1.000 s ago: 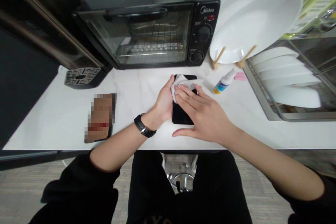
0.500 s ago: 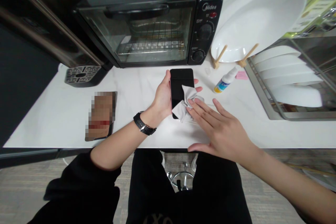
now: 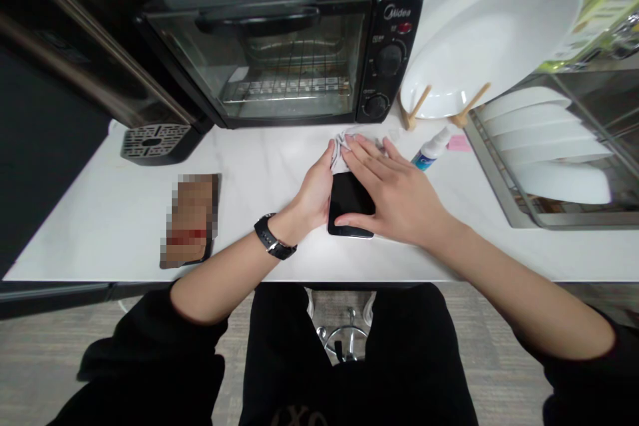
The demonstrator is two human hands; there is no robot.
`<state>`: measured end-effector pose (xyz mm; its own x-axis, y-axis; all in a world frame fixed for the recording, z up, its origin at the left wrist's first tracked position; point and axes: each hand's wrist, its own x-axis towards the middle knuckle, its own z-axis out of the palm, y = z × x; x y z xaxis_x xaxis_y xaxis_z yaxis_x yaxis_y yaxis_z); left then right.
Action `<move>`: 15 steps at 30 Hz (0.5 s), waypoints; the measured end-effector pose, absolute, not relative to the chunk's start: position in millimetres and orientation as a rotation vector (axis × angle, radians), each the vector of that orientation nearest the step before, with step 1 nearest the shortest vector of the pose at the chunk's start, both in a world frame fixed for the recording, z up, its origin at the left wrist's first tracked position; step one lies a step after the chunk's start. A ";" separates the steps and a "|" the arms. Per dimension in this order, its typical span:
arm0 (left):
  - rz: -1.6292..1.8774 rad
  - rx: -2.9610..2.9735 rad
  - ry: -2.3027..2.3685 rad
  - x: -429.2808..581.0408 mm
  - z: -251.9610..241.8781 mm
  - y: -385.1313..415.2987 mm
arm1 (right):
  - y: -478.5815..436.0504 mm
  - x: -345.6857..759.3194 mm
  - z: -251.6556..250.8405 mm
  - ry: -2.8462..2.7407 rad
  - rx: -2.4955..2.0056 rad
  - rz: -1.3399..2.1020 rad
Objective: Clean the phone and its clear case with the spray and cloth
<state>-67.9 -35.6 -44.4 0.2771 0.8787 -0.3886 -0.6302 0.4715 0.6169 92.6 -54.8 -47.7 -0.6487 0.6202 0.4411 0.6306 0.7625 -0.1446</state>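
A smartphone (image 3: pixel 348 203) with a dark screen lies in my left hand (image 3: pixel 315 192), which is closed along its left edge. The fingers beneath the phone are hidden. At the phone's far end is a crumpled light grey cloth (image 3: pixel 340 156). My right hand (image 3: pixel 399 194) presses flat on that cloth, fingers stretched out and thumb spread over the screen. It covers part of the phone and cloth. Just beyond the right hand stands a small spray bottle (image 3: pixel 425 158) with a white top, partly hidden by the hand.
A second phone (image 3: pixel 217 203), its face blurred out, lies on the white counter (image 3: pixel 100 226) at left. Behind are a black toaster oven (image 3: pixel 279 66) and a machine's drip tray (image 3: pixel 154 143). White plates (image 3: pixel 499 33) stand in a wooden rack at right, beside bowls (image 3: pixel 559 180) in a metal basket.
My right hand has slid the cloth from the phone's near right part to its far end. The phone has shifted slightly toward me. The spray bottle is now partly covered.
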 end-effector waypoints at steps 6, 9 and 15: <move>0.888 0.313 0.763 -73.1 -39.9 -33.7 | -91.9 81.9 -53.9 -2.525 -0.804 -0.067; 0.891 0.354 0.823 -75.3 -37.4 -33.9 | -117.6 88.9 -55.3 -2.587 -0.772 -0.088; 0.953 0.447 0.789 -80.4 -37.1 -34.8 | -141.6 110.7 -58.3 -2.636 -0.839 -0.163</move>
<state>-80.4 -34.8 -37.1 0.3391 0.8532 -0.3964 -0.5484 0.5216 0.6535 110.7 -141.6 -58.3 -0.7551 0.5353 0.3785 0.5779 0.8161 -0.0014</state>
